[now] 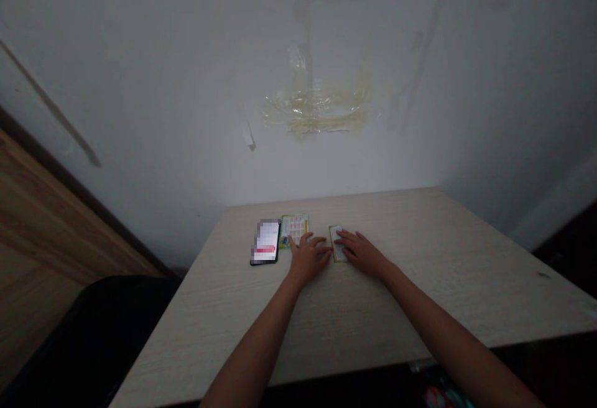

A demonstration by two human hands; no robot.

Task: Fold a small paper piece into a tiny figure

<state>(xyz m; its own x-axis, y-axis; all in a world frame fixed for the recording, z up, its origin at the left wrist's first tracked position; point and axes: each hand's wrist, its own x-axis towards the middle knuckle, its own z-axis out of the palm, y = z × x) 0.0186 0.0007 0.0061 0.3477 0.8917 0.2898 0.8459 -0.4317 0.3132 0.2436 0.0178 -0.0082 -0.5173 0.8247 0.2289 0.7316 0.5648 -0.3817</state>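
Note:
My left hand (pixel 310 259) lies spread on the table, its fingers over the lower right part of a printed sheet (pixel 293 226) with rows of small pictures and a green border. To the right, my right hand (pixel 361 251) is flat with fingers apart, resting on a narrower printed paper (pixel 334 243) with a yellow-green edge. Part of that paper is hidden under the fingers. The tips of my left hand come close to its left edge; whether they touch it I cannot tell. A smartphone (pixel 267 243) with a lit screen sits left of the printed sheet.
The light wooden table (pixel 354 333) stands against a grey-white wall (pixel 186 84) with yellowed tape (pixel 321 112) on it. A dark object (pixel 102 327) and wooden panels (pixel 32 221) are at the left. Below the front edge, something colourful (pixel 438 395) shows in shadow.

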